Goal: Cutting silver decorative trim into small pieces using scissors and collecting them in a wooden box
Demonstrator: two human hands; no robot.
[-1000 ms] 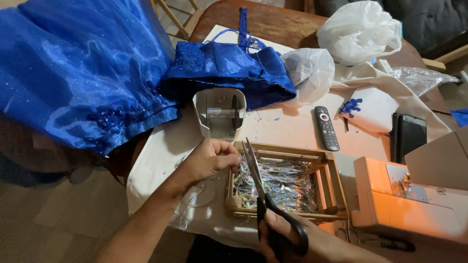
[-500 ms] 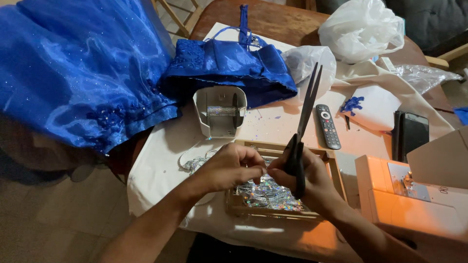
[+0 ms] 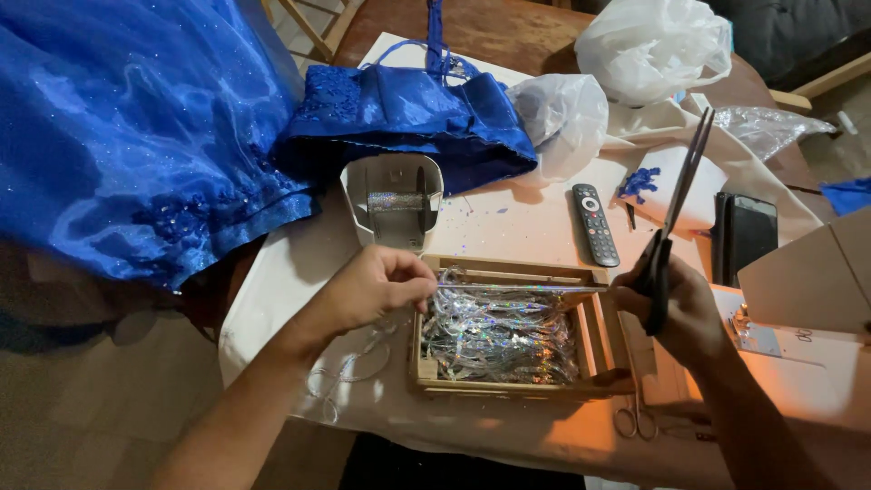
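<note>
Glittery silver strip (image 3: 517, 289) stretched between hands, black scissors (image 3: 673, 213), slatted wooden tray (image 3: 594, 338)

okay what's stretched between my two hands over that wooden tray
In the head view, a thin glittery silver strip runs taut from the left hand to the right hand, which also holds black scissors, above the wooden tray of cut strips.

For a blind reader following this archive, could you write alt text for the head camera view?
Two bare hands stretch a thin shiny strip above a wooden tray full of glittery silver strips; the left hand pinches one end, the right hand holds the other plus black scissors pointing up. Around it lie a blue dress, a remote and plastic bags.
</note>
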